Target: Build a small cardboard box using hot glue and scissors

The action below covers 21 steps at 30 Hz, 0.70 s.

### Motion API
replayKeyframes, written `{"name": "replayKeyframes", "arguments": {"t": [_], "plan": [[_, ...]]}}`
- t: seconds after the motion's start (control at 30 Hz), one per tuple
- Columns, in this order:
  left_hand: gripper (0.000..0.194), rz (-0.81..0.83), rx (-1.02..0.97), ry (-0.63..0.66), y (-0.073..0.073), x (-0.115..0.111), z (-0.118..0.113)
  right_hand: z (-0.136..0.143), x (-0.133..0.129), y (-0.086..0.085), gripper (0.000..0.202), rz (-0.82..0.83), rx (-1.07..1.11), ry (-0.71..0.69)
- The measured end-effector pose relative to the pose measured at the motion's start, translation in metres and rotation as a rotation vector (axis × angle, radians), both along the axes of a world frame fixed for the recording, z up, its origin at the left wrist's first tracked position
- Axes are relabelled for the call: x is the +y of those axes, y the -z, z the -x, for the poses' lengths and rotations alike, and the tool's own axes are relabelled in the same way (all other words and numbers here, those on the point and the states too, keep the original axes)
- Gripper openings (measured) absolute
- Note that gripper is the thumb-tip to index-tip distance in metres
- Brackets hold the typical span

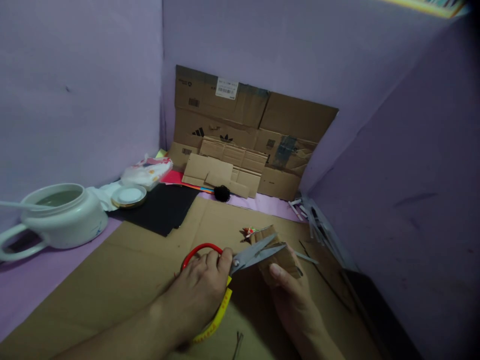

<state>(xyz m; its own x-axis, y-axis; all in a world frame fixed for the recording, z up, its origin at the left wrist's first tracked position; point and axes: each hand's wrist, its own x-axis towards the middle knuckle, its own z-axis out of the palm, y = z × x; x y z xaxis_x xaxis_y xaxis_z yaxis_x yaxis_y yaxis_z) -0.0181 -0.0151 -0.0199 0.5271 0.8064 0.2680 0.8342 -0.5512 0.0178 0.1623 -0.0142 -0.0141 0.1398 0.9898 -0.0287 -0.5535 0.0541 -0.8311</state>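
Observation:
My left hand [202, 285] is closed round the handles of a pair of scissors [249, 256]. A red loop shows above the hand, and a yellow band with red marks curves below it. The scissor blades are parted and reach across a small piece of cardboard [287, 262]. My right hand [294, 292] grips that cardboard from below, its thumb pressed on the front face. Whether the blades bite into the cardboard edge, I cannot tell. Just behind the cardboard lies a small red and white item [248, 231], partly hidden.
A large cardboard sheet [150, 280] covers the work surface. White pot [67, 225], lid [129, 195] and black sheets [159, 205] lie left. Flattened cardboard [240, 110] leans on the back wall, a black thread bundle [222, 193] before it. Clear plastic [330, 235] lines the right wall.

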Motion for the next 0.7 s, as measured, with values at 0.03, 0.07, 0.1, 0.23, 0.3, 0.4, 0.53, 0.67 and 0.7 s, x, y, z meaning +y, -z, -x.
{"name": "replayKeyframes", "arguments": {"t": [0.03,0.07,0.1,0.23,0.3,0.4,0.53,0.67,0.7], "plan": [[0.046,0.002,0.013,-0.006,0.000,0.000,0.000,0.000,0.000,0.000,0.058,0.002,0.001,0.000],[0.047,0.005,0.026,-0.009,-0.001,0.000,0.000,0.000,0.000,0.000,0.061,0.004,0.002,-0.001],[0.047,0.011,0.036,-0.010,-0.002,0.000,0.000,0.000,0.000,0.000,0.063,0.006,0.002,-0.001],[0.048,0.057,0.041,-0.006,-0.007,0.000,0.000,0.000,0.000,-0.003,0.073,0.006,-0.008,-0.001],[0.049,0.069,0.034,-0.009,-0.008,-0.001,0.000,0.000,0.001,-0.003,0.074,0.007,-0.006,-0.004],[0.051,0.078,0.012,-0.011,-0.008,-0.002,0.000,0.001,0.001,-0.002,0.071,0.009,-0.006,-0.014],[0.054,0.142,-0.073,-0.010,-0.009,-0.002,0.000,0.002,0.002,0.000,0.064,0.015,-0.007,-0.024],[0.044,0.275,-0.344,0.022,-0.016,0.003,0.004,-0.003,0.002,0.000,0.060,0.010,0.031,-0.057],[0.040,0.287,-0.427,0.018,-0.017,0.005,0.007,-0.004,0.003,-0.001,0.061,0.016,0.060,-0.088]]}}
